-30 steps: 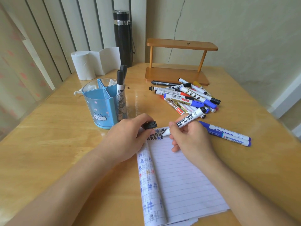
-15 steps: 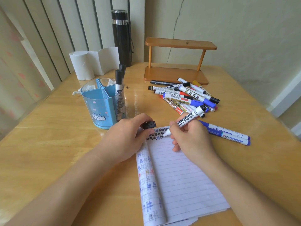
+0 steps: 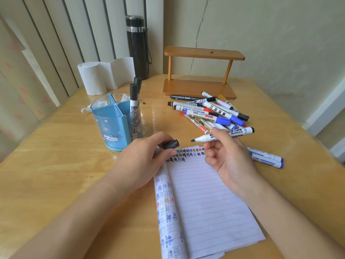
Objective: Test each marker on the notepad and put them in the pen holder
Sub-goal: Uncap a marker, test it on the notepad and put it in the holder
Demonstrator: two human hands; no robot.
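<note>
Right grip (image 3: 227, 161) pinches uncapped black marker (image 3: 224, 134), tip pointing 9 o'clock, above notepad (image 3: 205, 199) top edge. Left grip (image 3: 145, 157) pinches black cap (image 3: 171, 144). Pen holder (image 3: 110, 128) on surface (image 3: 56, 174), 10 o'clock of notepad.

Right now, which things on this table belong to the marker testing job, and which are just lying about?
Job in hand:
uncapped marker in the right hand
black cap in the left hand
notepad
pen holder
marker pile
two blue markers beside the notepad

Lying about:
black flask
tissue roll
wooden shelf
</note>
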